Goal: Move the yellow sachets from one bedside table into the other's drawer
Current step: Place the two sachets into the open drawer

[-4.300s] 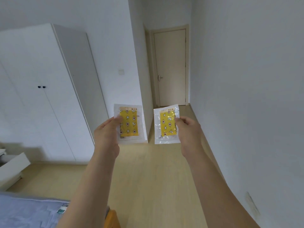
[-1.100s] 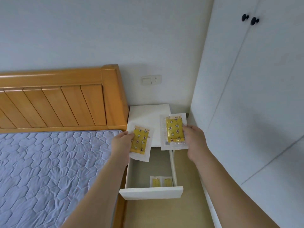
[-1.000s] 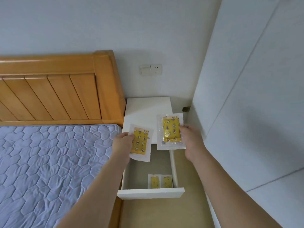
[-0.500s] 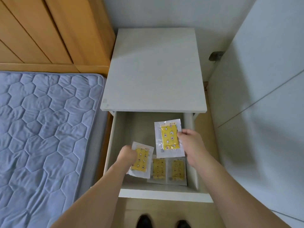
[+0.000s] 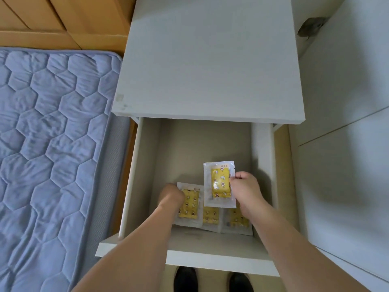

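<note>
Both my hands are inside the open drawer (image 5: 145, 157) of the white bedside table (image 5: 210, 66). My left hand (image 5: 171, 196) holds a yellow sachet (image 5: 190, 204) low at the drawer's front left, against the bottom or just above it. My right hand (image 5: 245, 189) pinches a second yellow sachet (image 5: 219, 184) by its right edge, held above the drawer floor. Two more yellow sachets (image 5: 211, 217) (image 5: 237, 221) lie flat side by side at the drawer's front, partly covered by the held ones.
A bed with a blue quilted mattress (image 5: 52, 144) and a wooden headboard (image 5: 63, 20) stands left of the table. White wardrobe doors (image 5: 347, 123) rise close on the right. My black shoes (image 5: 185, 279) show below the drawer front (image 5: 210, 262).
I walked round to this bedside table carrying a sachet in each hand. In the last half second both hands sank lower into the drawer, the left sachet reaching the front left beside the lying ones.
</note>
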`<act>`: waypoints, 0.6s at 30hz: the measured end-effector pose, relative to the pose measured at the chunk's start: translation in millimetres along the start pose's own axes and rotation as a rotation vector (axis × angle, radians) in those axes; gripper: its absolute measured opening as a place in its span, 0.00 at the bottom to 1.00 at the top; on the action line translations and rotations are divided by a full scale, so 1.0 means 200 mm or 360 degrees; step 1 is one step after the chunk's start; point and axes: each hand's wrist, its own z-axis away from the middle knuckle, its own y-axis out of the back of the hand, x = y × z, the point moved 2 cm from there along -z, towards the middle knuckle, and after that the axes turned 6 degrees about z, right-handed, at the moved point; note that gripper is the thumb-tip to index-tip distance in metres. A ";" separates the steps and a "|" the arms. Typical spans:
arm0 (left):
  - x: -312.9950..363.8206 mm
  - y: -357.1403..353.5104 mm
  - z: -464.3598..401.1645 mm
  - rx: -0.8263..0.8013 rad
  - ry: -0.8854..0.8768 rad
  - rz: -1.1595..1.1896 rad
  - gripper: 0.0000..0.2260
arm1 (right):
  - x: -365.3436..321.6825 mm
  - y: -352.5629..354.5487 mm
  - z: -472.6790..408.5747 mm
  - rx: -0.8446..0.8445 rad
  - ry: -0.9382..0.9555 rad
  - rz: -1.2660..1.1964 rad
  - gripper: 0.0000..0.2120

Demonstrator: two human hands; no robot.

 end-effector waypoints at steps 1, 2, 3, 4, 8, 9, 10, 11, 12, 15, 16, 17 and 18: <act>0.00 0.02 0.02 0.0010 -0.0013 -0.0058 0.09 | 0.01 -0.02 0.00 -0.0003 -0.0025 -0.0005 0.07; 0.01 0.04 0.05 0.0016 -0.0030 -0.0141 0.09 | 0.01 -0.04 0.01 -0.0019 -0.0046 -0.0007 0.06; 0.01 0.06 0.08 0.0010 -0.0053 -0.0244 0.10 | 0.01 -0.07 0.01 -0.0037 -0.0056 -0.0026 0.06; 0.01 0.09 0.11 0.0001 -0.0087 -0.0353 0.10 | 0.01 -0.10 0.01 -0.0062 -0.0066 -0.0053 0.06; 0.03 0.29 0.27 0.0075 -0.0239 -0.0560 0.11 | -0.06 -0.23 0.09 -0.0135 -0.0073 -0.0056 0.08; 0.03 0.35 0.32 0.0115 -0.0275 -0.0552 0.11 | -0.08 -0.27 0.12 -0.0143 -0.0076 -0.0050 0.09; 0.04 0.41 0.37 0.0182 -0.0319 -0.0530 0.11 | -0.08 -0.33 0.13 -0.0157 -0.0072 -0.0035 0.11; 0.04 0.46 0.41 0.0243 -0.0344 -0.0500 0.11 | -0.08 -0.39 0.14 -0.0178 -0.0067 -0.0025 0.11; 0.04 0.50 0.44 0.0285 -0.0343 -0.0476 0.12 | -0.08 -0.46 0.16 -0.0201 -0.0076 -0.0010 0.11; 0.02 0.57 0.48 0.0337 -0.0317 -0.0456 0.11 | -0.08 -0.61 0.21 -0.0236 -0.0117 0.0106 0.15; 0.02 0.58 0.48 0.0335 -0.0333 -0.0459 0.10 | -0.08 -0.64 0.21 -0.0227 -0.0141 0.0152 0.16; 0.01 0.58 0.46 0.0335 -0.0357 -0.0447 0.10 | -0.06 -0.67 0.20 -0.0204 -0.0167 0.0186 0.16; 0.01 0.58 0.45 0.0328 -0.0381 -0.0423 0.10 | -0.04 -0.70 0.20 -0.0188 -0.0196 0.0234 0.16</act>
